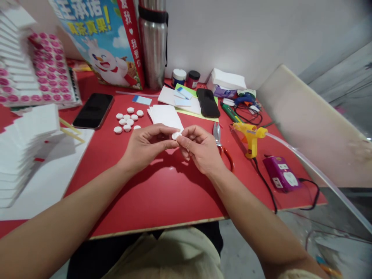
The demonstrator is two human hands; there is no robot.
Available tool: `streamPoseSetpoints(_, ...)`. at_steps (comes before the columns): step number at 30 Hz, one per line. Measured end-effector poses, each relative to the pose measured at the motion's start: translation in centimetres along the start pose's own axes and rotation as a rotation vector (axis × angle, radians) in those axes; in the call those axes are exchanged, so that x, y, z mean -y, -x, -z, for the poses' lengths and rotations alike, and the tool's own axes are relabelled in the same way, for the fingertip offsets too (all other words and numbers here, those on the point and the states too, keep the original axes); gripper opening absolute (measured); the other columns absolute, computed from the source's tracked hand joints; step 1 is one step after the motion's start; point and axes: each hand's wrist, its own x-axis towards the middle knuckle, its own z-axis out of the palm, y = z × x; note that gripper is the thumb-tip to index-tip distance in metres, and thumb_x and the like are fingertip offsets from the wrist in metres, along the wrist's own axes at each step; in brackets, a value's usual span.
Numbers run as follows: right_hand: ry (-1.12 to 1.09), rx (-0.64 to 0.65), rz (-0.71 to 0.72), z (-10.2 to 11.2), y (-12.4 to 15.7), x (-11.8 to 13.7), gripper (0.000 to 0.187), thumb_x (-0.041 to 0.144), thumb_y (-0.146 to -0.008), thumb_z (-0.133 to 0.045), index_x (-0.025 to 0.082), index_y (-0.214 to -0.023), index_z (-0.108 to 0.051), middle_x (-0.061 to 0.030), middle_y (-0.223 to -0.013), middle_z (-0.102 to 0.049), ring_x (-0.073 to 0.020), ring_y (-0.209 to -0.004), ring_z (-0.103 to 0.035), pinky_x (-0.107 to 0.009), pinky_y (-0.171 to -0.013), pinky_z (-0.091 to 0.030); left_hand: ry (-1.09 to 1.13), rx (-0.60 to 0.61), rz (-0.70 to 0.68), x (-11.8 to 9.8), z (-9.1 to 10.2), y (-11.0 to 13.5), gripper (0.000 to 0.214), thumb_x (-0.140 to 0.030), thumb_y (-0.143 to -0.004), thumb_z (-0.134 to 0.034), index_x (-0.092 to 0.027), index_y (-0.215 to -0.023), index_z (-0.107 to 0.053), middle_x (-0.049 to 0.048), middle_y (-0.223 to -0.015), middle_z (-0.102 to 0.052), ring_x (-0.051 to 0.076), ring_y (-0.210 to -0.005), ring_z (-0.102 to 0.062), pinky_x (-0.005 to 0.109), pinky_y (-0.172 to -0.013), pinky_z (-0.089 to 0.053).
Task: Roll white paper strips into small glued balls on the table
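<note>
Between the fingertips of both hands is a small round white piece [176, 135], held above the red table. My left hand [149, 144] pinches it from the left with thumb and forefinger. From the right, my right hand [199, 147] has its thumb and fingers closed on the same piece. Several similar round white pieces [127, 121] lie in a loose cluster beyond my left hand. Just behind the hands sits a stack of white cards [165, 115], partly covered by the fingers. Scissors [221, 145] with orange handles lie beside my right hand.
A yellow glue gun [249, 137] and a purple power socket [281, 173] with cords are at the right. Two phones [93, 110] [207, 102] lie farther back. A steel flask [153, 50] and a printed bag [107, 46] stand behind; fanned white cards [26, 147] fill the left.
</note>
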Motion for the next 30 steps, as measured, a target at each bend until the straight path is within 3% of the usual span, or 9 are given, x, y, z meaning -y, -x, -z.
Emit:
streamPoseSetpoints(5, 0.081, -0.066, 0.025, -0.2, 0.1, 0.3, 0.038, 0.045, -0.076, -0.087, 0.021, -0.084, -0.059, 0.0074, -0.062, -0.061, -0.0064, -0.043, -0.050, -0.020, -0.039, -0.040, 0.026, -0.029, 0.044, 0.3, -0.2, 0.0, 0.038, -0.034, -0.064, -0.094, -0.018, -0.096, -0.082, 0.0066, -0.094, -0.078, 0.022, -0.087, -0.071, 0.035, -0.085, -0.059)
streamPoseSetpoints(18, 0.335, -0.096, 0.128, -0.6, 0.7, 0.9, 0.028, 0.038, -0.083, -0.079, 0.021, -0.089, -0.058, 0.0067, -0.062, -0.061, -0.0096, -0.051, -0.059, -0.024, -0.051, -0.047, 0.103, 0.013, 0.114, 0.9, -0.2, 0.0, 0.036, -0.035, -0.071, -0.090, -0.017, -0.101, -0.081, 0.0071, -0.094, -0.078, 0.021, -0.087, -0.072, 0.035, -0.086, -0.059)
streamPoseSetpoints(27, 0.352, -0.017, 0.173, -0.3, 0.8, 1.1, 0.012, 0.026, -0.087, -0.070, 0.020, -0.090, -0.060, 0.0049, -0.069, -0.062, -0.0090, -0.055, -0.057, -0.025, -0.056, -0.046, -0.045, -0.001, 0.111, 0.4, -0.3, -0.2, 0.039, -0.042, -0.076, -0.085, -0.015, -0.103, -0.082, 0.0080, -0.089, -0.079, 0.019, -0.080, -0.070, 0.030, -0.076, -0.057)
streamPoseSetpoints(30, 0.404, -0.055, 0.176, -0.1, 0.8, 1.5, 0.011, 0.027, -0.088, -0.069, 0.020, -0.091, -0.062, 0.0045, -0.069, -0.061, -0.0094, -0.054, -0.055, -0.026, -0.056, -0.045, -0.064, 0.025, 0.136, 0.3, -0.2, -0.2, 0.039, -0.042, -0.076, -0.085, -0.015, -0.102, -0.081, 0.0087, -0.091, -0.079, 0.019, -0.081, -0.070, 0.029, -0.077, -0.056)
